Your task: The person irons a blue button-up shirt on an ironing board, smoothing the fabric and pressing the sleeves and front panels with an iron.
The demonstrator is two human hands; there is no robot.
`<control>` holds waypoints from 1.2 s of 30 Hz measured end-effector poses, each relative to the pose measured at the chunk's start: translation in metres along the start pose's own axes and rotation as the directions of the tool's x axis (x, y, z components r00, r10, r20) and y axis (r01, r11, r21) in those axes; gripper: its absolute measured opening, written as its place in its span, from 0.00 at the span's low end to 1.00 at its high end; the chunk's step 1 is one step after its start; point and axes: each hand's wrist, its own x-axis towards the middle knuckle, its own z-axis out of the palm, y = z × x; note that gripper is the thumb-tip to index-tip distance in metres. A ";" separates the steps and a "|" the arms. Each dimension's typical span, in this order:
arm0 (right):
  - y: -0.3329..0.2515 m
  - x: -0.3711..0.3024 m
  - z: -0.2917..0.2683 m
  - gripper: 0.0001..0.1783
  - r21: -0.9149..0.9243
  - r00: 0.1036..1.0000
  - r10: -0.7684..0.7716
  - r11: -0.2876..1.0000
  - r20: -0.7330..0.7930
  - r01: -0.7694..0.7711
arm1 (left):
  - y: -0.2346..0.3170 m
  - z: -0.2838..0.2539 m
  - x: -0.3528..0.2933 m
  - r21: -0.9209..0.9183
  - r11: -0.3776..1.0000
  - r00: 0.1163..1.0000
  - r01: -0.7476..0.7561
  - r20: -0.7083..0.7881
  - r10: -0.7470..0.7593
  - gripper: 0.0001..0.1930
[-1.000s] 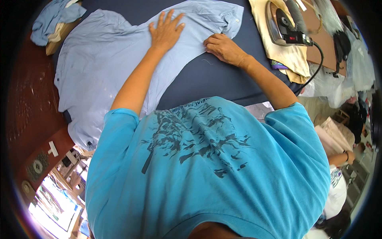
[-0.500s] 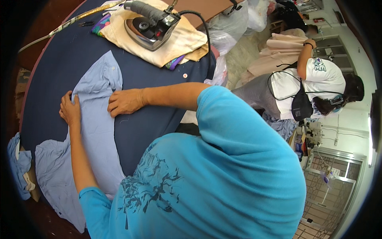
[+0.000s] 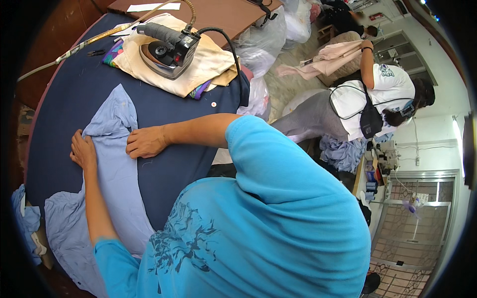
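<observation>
A light blue garment [image 3: 115, 166] lies lengthwise on the dark blue padded table, one long narrow part stretched out, its far end creased and tapering to a point. My left hand [image 3: 83, 151] grips its left edge, thumb and fingers closed at the cloth. Across from it, my right hand [image 3: 146, 142] has its fingers curled over the right edge, just below the wrinkled far end. Both hands press near the table surface; the fingertips are partly hidden. Past them, a clothes iron [image 3: 169, 52] with a wrapped handle rests on a folded cream cloth [image 3: 208, 67].
A hose [image 3: 79, 47] and black cable run from the iron. Small snips [image 3: 96, 52] and a round button-like piece [image 3: 214, 104] lie on the dark table cover [image 3: 59, 119]. More blue cloth [image 3: 27, 218] hangs at the left. A co-worker [image 3: 357, 102] stands right, holding pink fabric [image 3: 323, 59].
The whole view has shifted. My hands stay at the garment's two edges with little movement. The co-worker's pink fabric has been gathered up and hangs smaller.
</observation>
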 end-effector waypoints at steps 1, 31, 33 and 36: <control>0.001 0.001 -0.005 0.08 0.019 0.995 0.070 0.997 0.067 -0.071 | 0.010 -0.013 -0.007 -0.016 1.000 0.997 -0.025 -0.072 0.024 0.18; 0.173 -0.024 -0.195 0.28 -0.024 0.431 0.899 0.434 0.070 -0.901 | 0.064 -0.076 -0.152 -0.326 0.944 0.980 0.046 0.198 0.021 0.28; 0.129 0.008 -0.190 0.30 -0.141 0.638 0.770 0.633 0.010 -0.761 | 0.020 -0.063 -0.148 -0.258 0.954 0.988 0.153 0.021 -0.153 0.24; 0.065 0.066 -0.178 0.35 -0.177 0.656 0.742 0.670 0.140 -0.721 | -0.049 -0.071 -0.134 -0.151 0.934 0.945 0.323 0.095 -0.312 0.22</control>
